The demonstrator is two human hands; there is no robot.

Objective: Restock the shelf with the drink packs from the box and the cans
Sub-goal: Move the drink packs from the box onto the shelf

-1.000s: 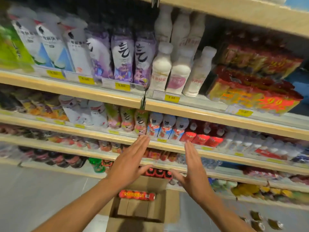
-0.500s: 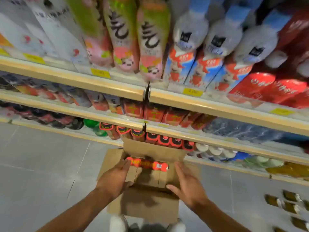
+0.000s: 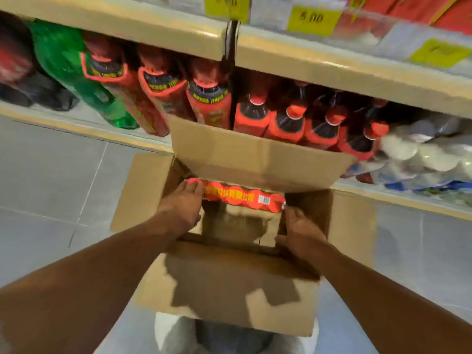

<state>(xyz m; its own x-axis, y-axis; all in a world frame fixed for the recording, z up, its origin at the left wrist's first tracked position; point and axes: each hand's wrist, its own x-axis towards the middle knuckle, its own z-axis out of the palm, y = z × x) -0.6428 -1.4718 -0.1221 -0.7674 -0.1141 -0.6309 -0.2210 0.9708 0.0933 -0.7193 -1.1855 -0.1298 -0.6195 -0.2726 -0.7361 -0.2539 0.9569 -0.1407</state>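
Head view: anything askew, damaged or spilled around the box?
Nothing stands out. The cardboard box sits open on the floor, flaps splayed, with one red drink pack lying across its far end. Left hand and right hand are at its ends. No spill or tear visible.

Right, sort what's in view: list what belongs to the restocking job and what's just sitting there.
Job:
- drink pack, red, in the box
- box, flaps open, on the floor
- left hand, on the pack's left end
- right hand, at its right end
- shelf

Just there:
- green bottle
- red-label bottles
- white packs
- price tags
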